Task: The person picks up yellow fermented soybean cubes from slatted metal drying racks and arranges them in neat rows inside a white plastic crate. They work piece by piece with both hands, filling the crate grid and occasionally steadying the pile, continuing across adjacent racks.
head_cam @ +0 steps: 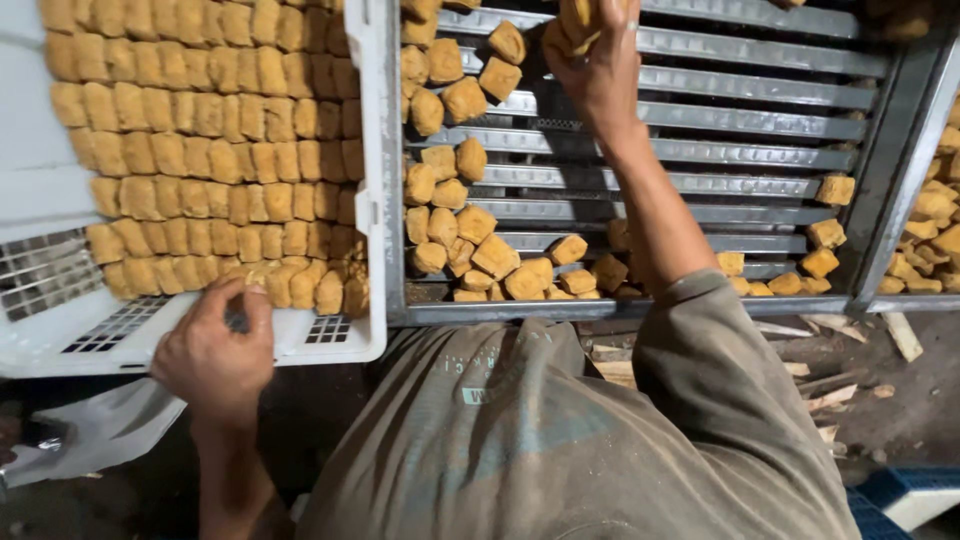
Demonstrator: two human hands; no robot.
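Left hand (215,350) on white crate (375,200); right hand (598,60) grips brown cubes (578,22)

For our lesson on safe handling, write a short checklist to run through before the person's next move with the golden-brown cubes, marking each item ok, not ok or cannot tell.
1. Right hand has a firm grip on cubes at the metal rack: ok, fingers closed round them.
2. Left hand steadies the white crate: ok, it rests on the near rim.
3. Rows of cubes in the crate lie tidy: ok.
4. Room left in the crate: ok, bare grid at the near edge.
5. Loose cubes on the rack sit stable: cannot tell.
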